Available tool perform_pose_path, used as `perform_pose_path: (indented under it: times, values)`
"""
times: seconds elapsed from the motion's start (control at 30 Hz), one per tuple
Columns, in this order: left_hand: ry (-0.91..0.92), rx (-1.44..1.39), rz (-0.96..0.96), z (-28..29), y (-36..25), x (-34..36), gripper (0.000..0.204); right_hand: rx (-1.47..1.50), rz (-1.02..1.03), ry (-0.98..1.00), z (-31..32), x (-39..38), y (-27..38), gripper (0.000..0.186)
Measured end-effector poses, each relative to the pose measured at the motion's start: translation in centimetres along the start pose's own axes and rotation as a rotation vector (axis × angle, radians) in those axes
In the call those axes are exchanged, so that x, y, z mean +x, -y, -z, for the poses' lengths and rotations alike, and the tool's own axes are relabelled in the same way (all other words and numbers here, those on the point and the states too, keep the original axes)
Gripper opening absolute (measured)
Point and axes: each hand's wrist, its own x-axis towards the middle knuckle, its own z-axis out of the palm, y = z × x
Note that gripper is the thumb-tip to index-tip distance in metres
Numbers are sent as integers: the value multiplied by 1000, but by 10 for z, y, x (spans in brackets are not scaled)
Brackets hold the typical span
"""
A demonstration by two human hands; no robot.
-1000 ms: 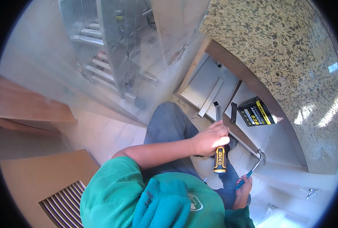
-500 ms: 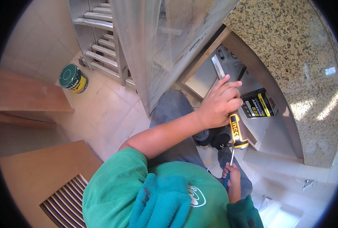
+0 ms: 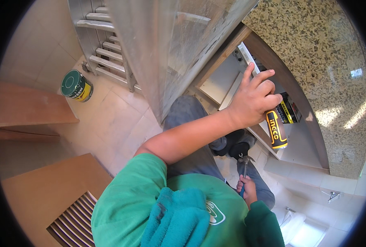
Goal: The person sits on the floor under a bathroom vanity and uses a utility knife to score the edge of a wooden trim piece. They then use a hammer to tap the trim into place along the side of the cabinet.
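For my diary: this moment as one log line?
left hand holds black-and-yellow-handled tool; right hand holds blue-handled metal claw hammer; nearby: speckled stone countertop

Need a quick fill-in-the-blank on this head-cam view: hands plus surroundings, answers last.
1. The left hand holds a black-and-yellow-handled tool.
The right hand, meanwhile, grips a claw ____.
2. The bucket has a ____ lid.
3. In the picture, the ladder is to the ____ of the speckled countertop.

Missing words: hammer; green; left.
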Motion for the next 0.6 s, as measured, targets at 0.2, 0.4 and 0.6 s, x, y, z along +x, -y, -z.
perform_pose_path:
  times: [0.2,0.4,0.6]
  values:
    - [8,-31,20,-6,-2,3,28,-25,-12,-5,1,5,-2,14]
    - [-23,-29,31,-11,-2,4,30,-18,-21,0,1,5,-2,16]
    - [-39,-28,46,-16,0,2,32,-25,-31,-10,0,5,-1,19]
